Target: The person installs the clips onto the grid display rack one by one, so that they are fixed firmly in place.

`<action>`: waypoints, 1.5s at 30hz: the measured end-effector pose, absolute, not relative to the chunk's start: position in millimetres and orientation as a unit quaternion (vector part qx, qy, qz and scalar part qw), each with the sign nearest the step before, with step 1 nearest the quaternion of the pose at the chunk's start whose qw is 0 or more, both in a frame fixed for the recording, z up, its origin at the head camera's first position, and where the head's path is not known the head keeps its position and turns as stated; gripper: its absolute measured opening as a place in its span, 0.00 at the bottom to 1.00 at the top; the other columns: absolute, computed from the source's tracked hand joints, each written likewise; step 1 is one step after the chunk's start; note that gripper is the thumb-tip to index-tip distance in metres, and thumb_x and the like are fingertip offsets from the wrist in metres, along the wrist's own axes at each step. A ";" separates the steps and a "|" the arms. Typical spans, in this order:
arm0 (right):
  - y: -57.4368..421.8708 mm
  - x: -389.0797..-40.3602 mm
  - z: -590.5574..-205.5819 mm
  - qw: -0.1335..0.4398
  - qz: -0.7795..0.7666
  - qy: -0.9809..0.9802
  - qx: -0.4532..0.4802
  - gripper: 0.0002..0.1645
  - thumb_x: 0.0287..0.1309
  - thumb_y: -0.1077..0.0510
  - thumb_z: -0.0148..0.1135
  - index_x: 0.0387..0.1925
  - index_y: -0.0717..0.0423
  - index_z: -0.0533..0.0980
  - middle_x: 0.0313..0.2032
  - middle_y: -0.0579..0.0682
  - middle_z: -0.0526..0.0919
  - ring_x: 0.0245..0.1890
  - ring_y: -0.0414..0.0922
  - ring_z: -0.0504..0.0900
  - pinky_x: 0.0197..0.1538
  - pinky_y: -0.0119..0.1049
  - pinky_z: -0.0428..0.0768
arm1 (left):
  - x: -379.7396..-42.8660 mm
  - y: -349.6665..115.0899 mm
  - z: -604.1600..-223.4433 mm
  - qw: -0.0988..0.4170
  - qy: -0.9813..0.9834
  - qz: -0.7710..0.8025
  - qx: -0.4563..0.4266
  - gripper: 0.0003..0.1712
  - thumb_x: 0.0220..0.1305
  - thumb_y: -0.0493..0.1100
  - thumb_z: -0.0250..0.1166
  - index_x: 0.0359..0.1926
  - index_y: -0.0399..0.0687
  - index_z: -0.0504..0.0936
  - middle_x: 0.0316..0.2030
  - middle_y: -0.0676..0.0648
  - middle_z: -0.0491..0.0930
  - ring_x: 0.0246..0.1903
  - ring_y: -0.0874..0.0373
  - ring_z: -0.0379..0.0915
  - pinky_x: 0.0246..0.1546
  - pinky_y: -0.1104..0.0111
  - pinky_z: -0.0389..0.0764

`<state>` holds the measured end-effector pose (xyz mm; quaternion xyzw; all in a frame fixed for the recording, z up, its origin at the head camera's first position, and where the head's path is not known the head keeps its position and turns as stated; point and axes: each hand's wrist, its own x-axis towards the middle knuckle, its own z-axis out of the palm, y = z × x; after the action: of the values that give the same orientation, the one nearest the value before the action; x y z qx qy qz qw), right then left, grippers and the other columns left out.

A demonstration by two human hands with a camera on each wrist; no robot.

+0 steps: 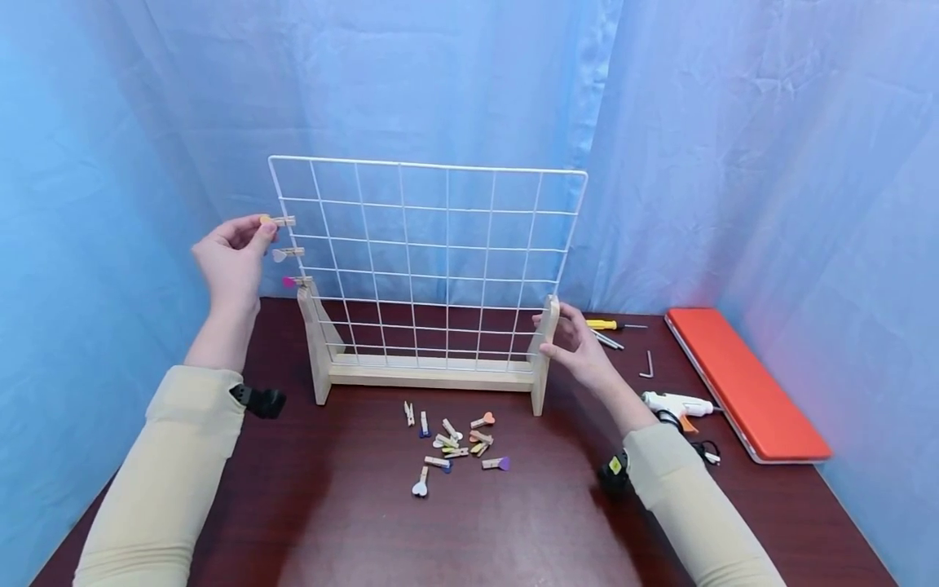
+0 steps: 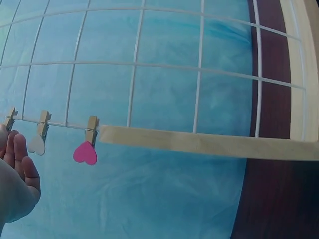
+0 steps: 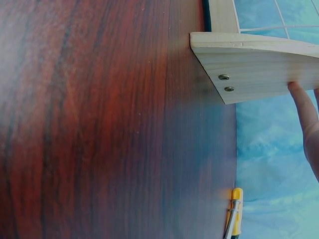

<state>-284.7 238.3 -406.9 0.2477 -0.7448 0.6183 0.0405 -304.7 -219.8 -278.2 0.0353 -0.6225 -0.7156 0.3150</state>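
Note:
A white wire grid point(image 1: 447, 244) stands upright in a light wooden stand point(image 1: 433, 377). My left hand point(image 1: 233, 257) pinches a small clothespin with a yellow heart point(image 1: 266, 220), whose jaws are at the grid's left edge wire. Below it on that wire sit a clothespin with a white heart point(image 2: 37, 144) and one with a pink heart point(image 2: 85, 153). At the other end, my right hand point(image 1: 583, 352) holds the stand's right upright point(image 1: 544, 359), fingers partly behind it. Two screws point(image 3: 224, 77) show on the upright's outer face in the right wrist view.
Several loose heart clothespins point(image 1: 438, 462) lie on the dark table point(image 1: 367, 530) before the stand. At right are a yellow-handled screwdriver point(image 1: 603, 324), a hex key point(image 1: 649, 365), a white glue gun point(image 1: 678, 404) and a red case point(image 1: 744, 383). Blue curtains point(image 1: 440, 81) hang behind.

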 end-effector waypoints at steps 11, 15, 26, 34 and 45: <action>239.2 -285.3 -405.5 0.044 0.611 -0.750 0.250 0.39 0.53 0.67 0.58 0.63 0.48 0.53 0.57 0.68 0.64 0.60 0.57 0.61 0.50 0.31 0.72 | -276.2 -196.6 -289.8 0.475 -0.741 -0.474 -0.034 0.17 0.49 0.47 0.68 0.42 0.51 0.81 0.38 0.54 0.75 0.37 0.61 0.66 0.31 0.77 0.63; 240.3 -286.1 -405.5 0.047 0.605 -0.755 0.248 0.39 0.53 0.67 0.58 0.63 0.46 0.53 0.57 0.68 0.65 0.60 0.56 0.62 0.50 0.32 0.72 | -258.7 -174.8 -309.7 0.450 -0.783 -0.409 -0.133 0.16 0.48 0.42 0.69 0.40 0.45 0.81 0.36 0.47 0.79 0.36 0.55 0.69 0.34 0.71 0.66; 240.1 -286.2 -407.3 0.048 0.615 -0.747 0.248 0.39 0.52 0.68 0.58 0.63 0.48 0.53 0.57 0.68 0.65 0.60 0.56 0.62 0.52 0.34 0.70 | -212.4 -122.7 -404.2 0.187 -0.889 -0.308 -0.282 0.17 0.44 0.46 0.71 0.38 0.49 0.80 0.32 0.55 0.79 0.36 0.60 0.69 0.41 0.65 0.69; 240.4 -285.3 -405.1 0.050 0.612 -0.750 0.246 0.39 0.53 0.68 0.58 0.63 0.46 0.54 0.57 0.68 0.64 0.61 0.57 0.61 0.53 0.37 0.69 | -175.0 -100.3 -452.6 0.049 -0.923 -0.266 -0.275 0.14 0.42 0.57 0.69 0.25 0.57 0.78 0.18 0.63 0.71 0.25 0.66 0.62 0.28 0.73 0.65; 238.8 -282.4 -405.8 0.046 0.612 -0.749 0.249 0.39 0.53 0.68 0.57 0.64 0.53 0.52 0.57 0.68 0.65 0.60 0.58 0.61 0.50 0.30 0.72 | -162.6 -91.6 -464.5 0.038 -0.936 -0.211 -0.279 0.17 0.42 0.57 0.68 0.14 0.58 0.70 0.12 0.62 0.65 0.20 0.65 0.56 0.22 0.75 0.59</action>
<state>-282.4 238.8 -405.8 0.2489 -0.7495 0.6118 0.0460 -162.6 -91.6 -464.5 -0.2788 -0.9361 -0.2112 0.0382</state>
